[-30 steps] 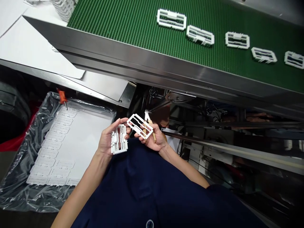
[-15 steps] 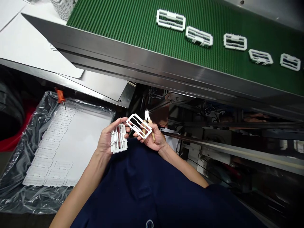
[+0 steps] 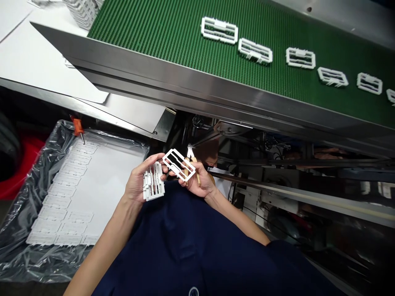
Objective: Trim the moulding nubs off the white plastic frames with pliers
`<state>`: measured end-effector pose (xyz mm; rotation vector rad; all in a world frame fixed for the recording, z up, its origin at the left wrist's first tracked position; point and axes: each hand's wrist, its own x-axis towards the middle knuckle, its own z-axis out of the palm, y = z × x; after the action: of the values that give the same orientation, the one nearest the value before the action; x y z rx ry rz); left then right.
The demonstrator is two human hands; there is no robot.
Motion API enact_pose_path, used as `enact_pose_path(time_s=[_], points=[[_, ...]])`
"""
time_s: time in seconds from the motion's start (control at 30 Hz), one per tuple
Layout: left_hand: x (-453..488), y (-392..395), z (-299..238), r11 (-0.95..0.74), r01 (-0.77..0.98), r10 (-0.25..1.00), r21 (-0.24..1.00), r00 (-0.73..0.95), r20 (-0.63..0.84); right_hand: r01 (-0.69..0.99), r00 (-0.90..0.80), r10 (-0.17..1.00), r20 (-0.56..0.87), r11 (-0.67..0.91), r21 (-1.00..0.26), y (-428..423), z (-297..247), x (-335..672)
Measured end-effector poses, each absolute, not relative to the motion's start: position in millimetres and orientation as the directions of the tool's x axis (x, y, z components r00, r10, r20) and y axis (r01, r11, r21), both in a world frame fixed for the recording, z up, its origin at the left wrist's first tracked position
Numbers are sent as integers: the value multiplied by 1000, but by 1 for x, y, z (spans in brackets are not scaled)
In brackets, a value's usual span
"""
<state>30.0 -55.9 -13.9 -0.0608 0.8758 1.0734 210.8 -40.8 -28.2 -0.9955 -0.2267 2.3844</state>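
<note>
My left hand is closed round a small stack of white plastic frame parts, held upright in front of my dark blue shirt. My right hand grips a single white frame between thumb and fingers, and a wooden-handled tool with a metal tip lies in the same hand. The single frame's left end nearly touches my left thumb. Both hands are held close together below the conveyor's steel edge.
A green conveyor belt with a steel rim carries several white frames toward the right. At lower left a plastic-lined tray holds rows of white frames. An orange-handled tool sits at its corner. White sheets lie at upper left.
The frames on the belt have shifted left in view and another shows at the right edge. My hands hold the same parts with hardly any movement.
</note>
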Motion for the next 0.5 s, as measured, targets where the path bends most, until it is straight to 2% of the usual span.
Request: enact_pose_path(time_s=[0.13, 0.17, 0.23, 0.3, 0.33, 0.4, 0.5], points=[[32, -54, -17, 518, -751, 741, 410, 154, -654, -403, -552, 560, -618, -828, -390, -44, -29, 209], [33, -54, -19, 513, -731, 748, 450, 124, -652, -386, -521, 591, -616, -807, -447, -45, -29, 207], [36, -54, -23, 486, -662, 771, 571, 16, -637, -300, -406, 701, -586, -708, -639, -49, -26, 202], [40, -54, -25, 453, -572, 786, 684, -106, -609, -98, -266, 826, -496, -535, -839, -53, -19, 196], [42, -54, -26, 447, -537, 785, 716, -149, -601, 30, -220, 868, -446, -451, -892, -55, -15, 193], [47, -53, -27, 478, -546, 754, 689, -148, -640, 265, -191, 901, -389, -335, -904, -58, -9, 186], [52, -50, -34, 546, -578, 686, 607, -108, -720, 515, -169, 917, -362, -230, -825, -56, -8, 178]])
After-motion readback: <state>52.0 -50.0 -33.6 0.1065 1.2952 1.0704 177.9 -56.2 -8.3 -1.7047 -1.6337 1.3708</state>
